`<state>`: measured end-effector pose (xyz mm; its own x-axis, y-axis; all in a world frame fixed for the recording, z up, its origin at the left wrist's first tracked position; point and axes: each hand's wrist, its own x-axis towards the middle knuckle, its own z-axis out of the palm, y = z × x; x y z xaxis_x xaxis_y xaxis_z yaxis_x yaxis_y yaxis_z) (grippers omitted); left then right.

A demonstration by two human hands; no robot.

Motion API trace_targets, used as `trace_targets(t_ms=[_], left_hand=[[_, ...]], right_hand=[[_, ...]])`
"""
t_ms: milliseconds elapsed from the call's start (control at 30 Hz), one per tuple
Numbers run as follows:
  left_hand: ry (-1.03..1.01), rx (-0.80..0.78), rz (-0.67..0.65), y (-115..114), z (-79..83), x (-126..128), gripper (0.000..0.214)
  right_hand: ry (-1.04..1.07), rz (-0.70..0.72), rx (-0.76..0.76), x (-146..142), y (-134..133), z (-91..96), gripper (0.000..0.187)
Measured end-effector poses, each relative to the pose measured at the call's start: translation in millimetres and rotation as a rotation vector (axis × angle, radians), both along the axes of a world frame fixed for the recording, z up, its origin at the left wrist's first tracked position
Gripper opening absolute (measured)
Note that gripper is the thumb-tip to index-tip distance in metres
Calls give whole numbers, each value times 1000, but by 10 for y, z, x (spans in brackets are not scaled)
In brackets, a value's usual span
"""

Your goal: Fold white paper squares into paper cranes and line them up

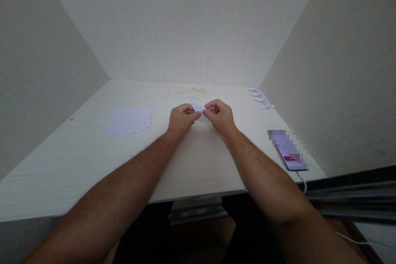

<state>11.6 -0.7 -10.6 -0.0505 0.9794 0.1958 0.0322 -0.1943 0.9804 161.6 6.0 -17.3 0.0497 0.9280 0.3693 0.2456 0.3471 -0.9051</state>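
Observation:
Both my hands meet over the middle of the pale wooden desk (93,156). My left hand (181,119) and my right hand (220,116) are closed in pinches on a small folded piece of white paper (198,108), which sticks up between the fingertips. The paper is partly hidden by my fingers. A stack of white paper sheets (130,119) lies flat on the desk to the left of my left hand.
Several small folded paper shapes (261,99) sit in a row at the far right by the wall. A phone (289,149) with a white cable lies near the right front edge. White walls enclose the desk on three sides. A faint crumbly patch (194,90) lies at the back.

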Motion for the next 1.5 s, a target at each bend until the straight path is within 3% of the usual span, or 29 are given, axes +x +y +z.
trace_targets(t_ms=[300, 533, 633, 800, 967, 1100, 1267, 1500], left_hand=[[22, -41, -5, -58, 49, 15, 13], [-31, -96, 20, -11, -2, 18, 14], [-36, -94, 13, -18, 0, 28, 13], [8, -59, -65, -50, 31, 29, 17], [59, -64, -94, -60, 58, 9, 15], [33, -104, -112, -56, 57, 22, 12], [-144, -194, -94, -43, 16, 68, 11], [-232, -183, -39, -48, 2, 85, 9]], right_hand=[[-192, -58, 153, 27, 20, -49, 10], [-250, -25, 291, 31, 3, -42, 11], [-230, -41, 236, 18, -24, 3, 8], [-138, -3, 17, 29, -55, 109, 10], [-177, 47, 29, 75, -48, 126, 11], [-280, -4, 101, 71, -51, 79, 10], [-481, -72, 292, 39, -61, 51, 12], [-575, 21, 477, 39, -25, 33, 18]])
